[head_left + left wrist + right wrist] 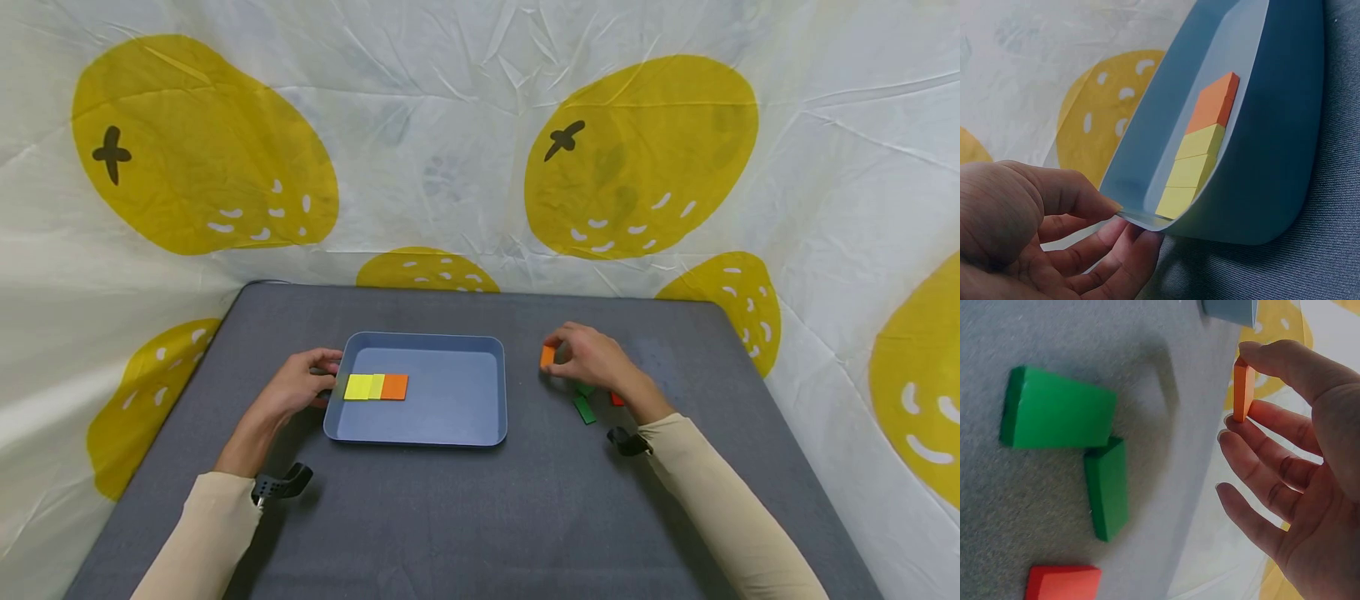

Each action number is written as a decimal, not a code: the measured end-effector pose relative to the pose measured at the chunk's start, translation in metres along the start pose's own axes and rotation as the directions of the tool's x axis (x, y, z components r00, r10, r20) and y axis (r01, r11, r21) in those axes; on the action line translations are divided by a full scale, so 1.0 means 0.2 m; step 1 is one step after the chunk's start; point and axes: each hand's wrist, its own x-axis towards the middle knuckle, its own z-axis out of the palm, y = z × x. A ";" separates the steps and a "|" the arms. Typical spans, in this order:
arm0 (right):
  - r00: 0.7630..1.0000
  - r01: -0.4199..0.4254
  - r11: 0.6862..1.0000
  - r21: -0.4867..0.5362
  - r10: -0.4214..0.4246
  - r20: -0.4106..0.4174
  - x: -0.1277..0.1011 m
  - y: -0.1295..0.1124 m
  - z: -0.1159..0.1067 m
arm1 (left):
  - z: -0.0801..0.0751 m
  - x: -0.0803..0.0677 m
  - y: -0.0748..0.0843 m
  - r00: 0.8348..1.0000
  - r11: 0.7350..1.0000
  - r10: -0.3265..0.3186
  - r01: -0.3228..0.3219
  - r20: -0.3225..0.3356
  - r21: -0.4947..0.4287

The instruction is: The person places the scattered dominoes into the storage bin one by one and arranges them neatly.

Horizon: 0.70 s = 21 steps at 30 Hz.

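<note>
A blue tray (491, 392) (1285, 125) sits on the grey table, holding a row of yellow blocks (364, 387) (1190, 170) ending in an orange block (394, 387) (1213, 105). My left hand (300, 385) (1060, 237) pinches the tray's left rim between thumb and fingers. To the tray's right, my right hand (592, 358) (1291, 456) pinches a thin orange block (547, 357) (1243, 390) between thumb and forefinger, lifted off the table. Two green blocks (584, 408) (1057, 415) and a red block (617, 399) (1063, 582) lie beneath that hand.
The grey table (480, 517) is walled on three sides by a white cloth with yellow fruit prints (637, 150). A black wrist strap (281, 483) shows on the left sleeve and another strap (628, 442) on the right.
</note>
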 end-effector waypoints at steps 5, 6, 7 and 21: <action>1.000 0.011 1.000 -0.010 -0.011 -0.002 0.02 -0.04 0.00 | 0.00 0.00 0.00 1.000 1.000 0.000 0.000 0.003 0.004; 1.000 0.013 1.000 -0.011 -0.013 -0.002 0.02 -0.05 0.00 | 0.01 0.01 -0.01 1.000 1.000 0.001 -0.001 0.003 0.005; 1.000 0.016 1.000 -0.013 -0.016 0.000 0.02 -0.06 0.00 | 0.01 0.01 -0.01 1.000 1.000 0.002 -0.002 0.003 0.005; 0.994 0.105 0.994 -0.032 -0.105 0.016 0.10 -0.20 0.01 | 0.01 0.00 0.00 1.000 1.000 0.006 -0.006 0.003 -0.008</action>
